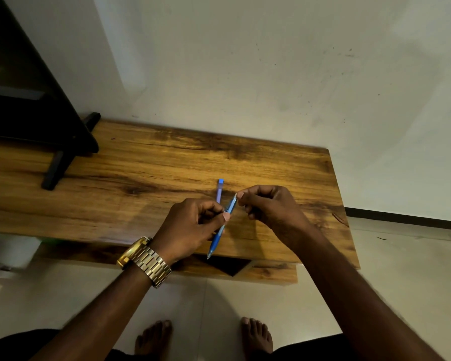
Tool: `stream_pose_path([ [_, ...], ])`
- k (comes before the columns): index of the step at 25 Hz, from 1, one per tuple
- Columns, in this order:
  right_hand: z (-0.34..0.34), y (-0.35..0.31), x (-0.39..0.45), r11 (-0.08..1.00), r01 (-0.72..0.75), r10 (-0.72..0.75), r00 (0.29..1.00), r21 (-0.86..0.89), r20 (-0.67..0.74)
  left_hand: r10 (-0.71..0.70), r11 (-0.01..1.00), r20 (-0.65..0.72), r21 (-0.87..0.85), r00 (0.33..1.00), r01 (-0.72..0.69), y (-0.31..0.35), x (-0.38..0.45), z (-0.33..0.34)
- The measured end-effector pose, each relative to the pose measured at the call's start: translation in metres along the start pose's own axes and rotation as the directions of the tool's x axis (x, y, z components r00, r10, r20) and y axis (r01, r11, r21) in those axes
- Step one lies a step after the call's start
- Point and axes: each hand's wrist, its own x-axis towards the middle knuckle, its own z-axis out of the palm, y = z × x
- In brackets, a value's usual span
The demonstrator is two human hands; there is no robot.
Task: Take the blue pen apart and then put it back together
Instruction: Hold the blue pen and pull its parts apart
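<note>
2 hands, left hand (190, 225) and right hand (268, 204), pinch the slim translucent blue pen (220, 230) above the grained wooden table (141, 173).

We see the left hand (190, 225) gripping the blue pen (220, 227) while the right hand (268, 204) pinches its upper end above the tabletop (141, 173).

Pretty dim, warm lighting overall. The hands cast soft shadows on the wooden table (167, 162), the dark stand (37, 100) loses detail, edges bend fisheye-style, and the forearms look slightly smeared.
</note>
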Motion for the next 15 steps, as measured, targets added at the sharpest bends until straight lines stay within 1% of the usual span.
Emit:
stream_pose_path([
  [4, 0.003, -0.003, 0.001, 1.000, 0.027, -0.027, 1.000, 0.002, 0.015, 0.016, 0.999, 0.023, 0.030, 1.000, -0.016, 0.000, 0.000, 0.000],
  [7, 0.011, -0.001, 0.002, 0.997, 0.075, -0.075, 0.997, 0.022, 0.023, -0.002, 1.000, 0.051, -0.018, 0.999, 0.003, 0.001, -0.001, 0.000],
  [8, 0.012, -0.001, 0.004, 0.994, 0.081, -0.081, 0.997, 0.070, -0.002, -0.009, 0.999, 0.059, -0.031, 0.998, 0.010, 0.002, -0.001, 0.000],
  [10, 0.007, -0.005, 0.007, 0.975, 0.075, -0.055, 0.993, 0.211, -0.101, -0.015, 0.999, 0.057, -0.036, 0.998, 0.017, 0.001, -0.001, -0.001],
  [11, -0.001, -0.008, 0.009, 0.979, 0.084, -0.053, 0.985, 0.185, -0.164, -0.026, 0.999, 0.037, -0.044, 0.999, 0.028, 0.000, -0.001, -0.003],
  [12, -0.011, -0.010, 0.010, 0.995, 0.096, -0.087, 0.970, 0.026, -0.228, -0.047, 0.997, 0.002, -0.055, 0.999, 0.047, -0.002, 0.000, -0.007],
  [13, -0.023, -0.009, 0.011, 0.972, 0.085, -0.145, 0.951, -0.220, -0.273, -0.067, 0.996, -0.047, -0.057, 0.997, 0.064, -0.004, 0.002, -0.012],
  [14, -0.032, -0.008, 0.011, 0.895, 0.052, -0.192, 0.941, -0.443, -0.278, -0.078, 0.996, -0.110, -0.041, 0.991, 0.074, -0.007, 0.004, -0.018],
  [15, -0.039, -0.005, 0.012, 0.819, 0.009, -0.197, 0.943, -0.574, -0.267, -0.084, 0.996, -0.170, -0.016, 0.982, 0.083, -0.010, 0.007, -0.023],
])
